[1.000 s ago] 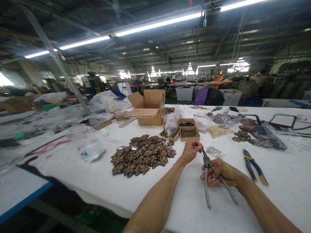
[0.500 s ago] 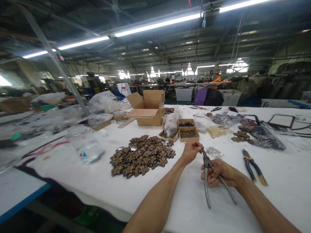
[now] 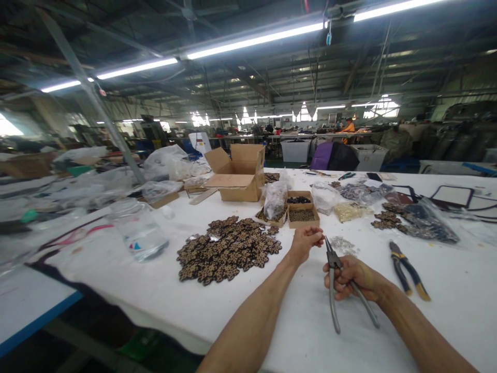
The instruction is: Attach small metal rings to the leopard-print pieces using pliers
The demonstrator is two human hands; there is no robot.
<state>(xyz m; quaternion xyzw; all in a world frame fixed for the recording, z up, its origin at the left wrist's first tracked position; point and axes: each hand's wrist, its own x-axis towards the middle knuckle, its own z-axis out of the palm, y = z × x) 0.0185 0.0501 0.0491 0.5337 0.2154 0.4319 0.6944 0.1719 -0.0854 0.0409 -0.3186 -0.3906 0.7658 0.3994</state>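
Note:
My right hand is wrapped around a pair of grey-handled pliers, whose slim dark jaws point up and away from me. Close to the jaw tips, the fingers of my left hand are pinched together; whatever they hold is too small to make out. A scatter of small clear pieces lies on the table just beyond the pliers. To the left of my forearm spreads a heap of brown-and-black flower-shaped pieces. A second pair of pliers, with black and yellow handles, rests right of my right hand.
Two small cardboard trays of tiny parts stand beyond my left hand, beside a plastic bag. Behind them is an open carton. A clear jar stands at left. Bagged parts lie at right. A person in orange is far back.
The plier jaws have come slightly away from my left fingertips, as my right hand shifted a little to the right. My left hand stays pinched in nearly the same place.

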